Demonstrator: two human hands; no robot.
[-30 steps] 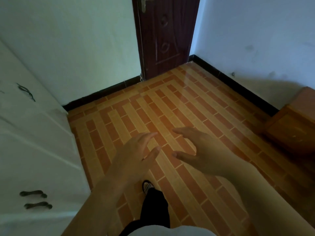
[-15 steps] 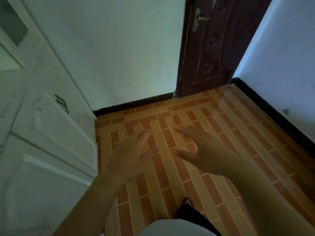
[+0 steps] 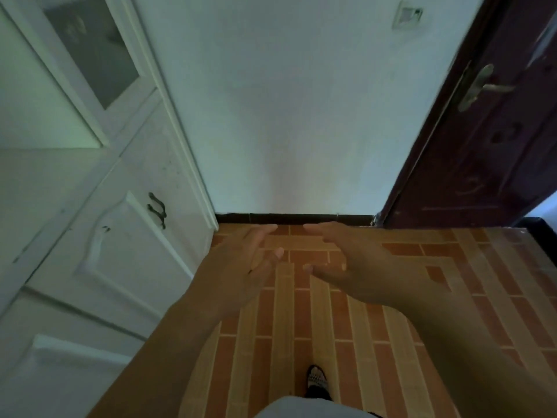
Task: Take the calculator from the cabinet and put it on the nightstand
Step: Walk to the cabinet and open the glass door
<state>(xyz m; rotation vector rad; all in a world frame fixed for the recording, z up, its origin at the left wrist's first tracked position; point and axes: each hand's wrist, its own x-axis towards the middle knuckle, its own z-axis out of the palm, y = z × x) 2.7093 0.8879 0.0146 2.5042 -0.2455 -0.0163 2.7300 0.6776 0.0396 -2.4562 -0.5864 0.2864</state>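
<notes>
- While the camera looks down from head height, a pale grey garment edge (image 3: 304, 408) is seen at the bottom of the view, and a patterned shoe toe (image 3: 316, 380) is planted just beyond it on the floor.
- Two bare forearms are stretched forward from the lower corners, over a floor of orange and tan brick-pattern tiles (image 3: 376, 342).
- The left hand (image 3: 241, 263) is held in the air with its fingers spread apart and lightly curved; nothing is gripped in it.
- The right hand (image 3: 352, 263) is held near it, at the same height, palm turned towards the left hand, fingers apart and empty as well. The two hands are not touching.
- Along the left side a white cabinet (image 3: 90, 236) is seen, its lower doors closed; a pair of dark curved handles (image 3: 157, 208) is mounted on the panelled doors.
- Higher up on the cabinet, a door with a frosted glass pane (image 3: 93, 46) is seen. What lies behind it cannot be made out.
- The calculator cannot be seen anywhere in the view.
- Past the hands, a black skirting strip (image 3: 295, 218) is run along the foot of a pale wall (image 3: 286, 101).
- A wall switch plate (image 3: 408, 15) is fixed high on that wall.
- At the far right, a dark brown door (image 3: 488, 164) with a metal lever handle (image 3: 482, 86) is seen.
</notes>
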